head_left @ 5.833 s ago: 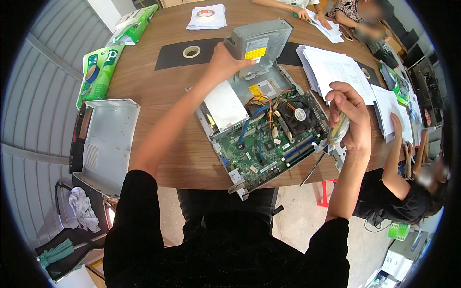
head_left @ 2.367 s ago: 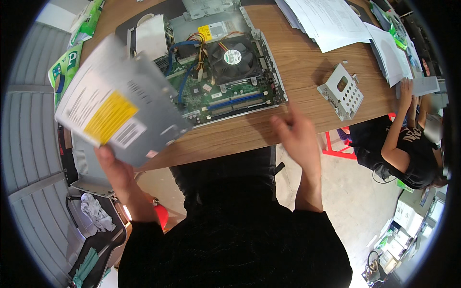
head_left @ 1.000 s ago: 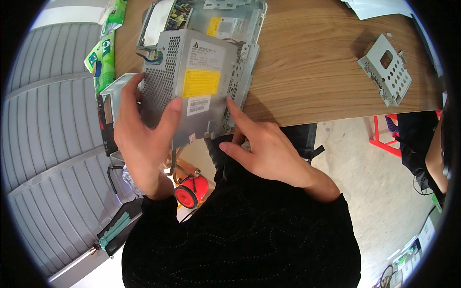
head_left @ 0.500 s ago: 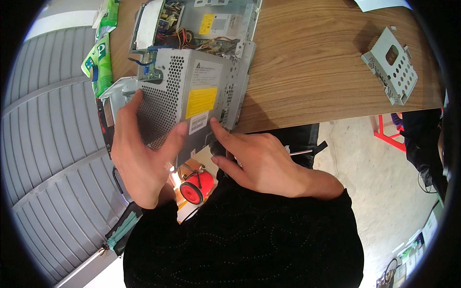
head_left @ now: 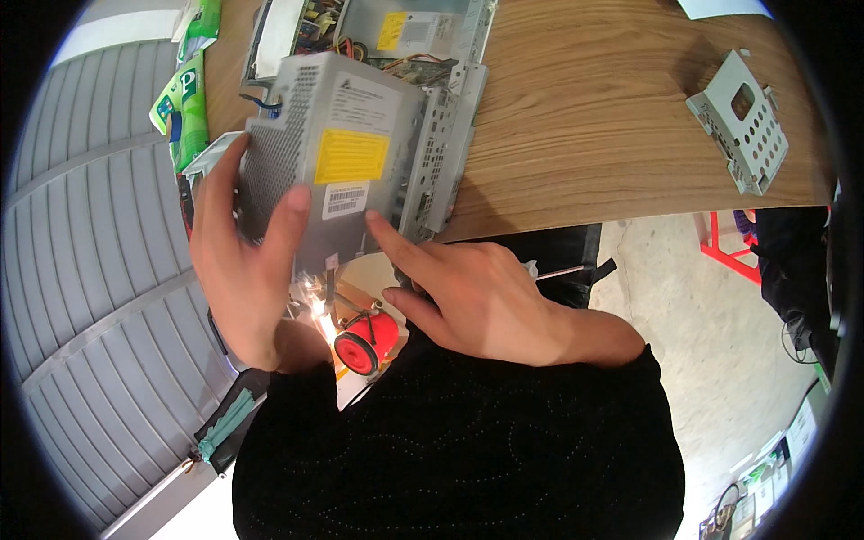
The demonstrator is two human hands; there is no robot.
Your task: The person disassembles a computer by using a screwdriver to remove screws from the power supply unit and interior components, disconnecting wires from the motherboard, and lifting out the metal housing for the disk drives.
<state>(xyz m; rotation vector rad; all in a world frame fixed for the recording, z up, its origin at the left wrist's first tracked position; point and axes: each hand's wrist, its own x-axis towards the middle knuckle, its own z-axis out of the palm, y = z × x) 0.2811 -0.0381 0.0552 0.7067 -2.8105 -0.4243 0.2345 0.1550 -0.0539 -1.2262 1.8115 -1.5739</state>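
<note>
Grey metal casing (head_left: 346,166) is gripped by the left hand (head_left: 243,279), shifted a bit left versus half a second ago, so probably loose. Right hand (head_left: 486,297) has its index at the lower edge; can't tell what's in the palm. Casing's over the open chassis (head_left: 443,20) on the desk (head_left: 585,117).

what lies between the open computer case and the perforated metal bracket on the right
In the head view, a stretch of wooden tabletop lies between the open computer case and the perforated metal bracket.
</note>
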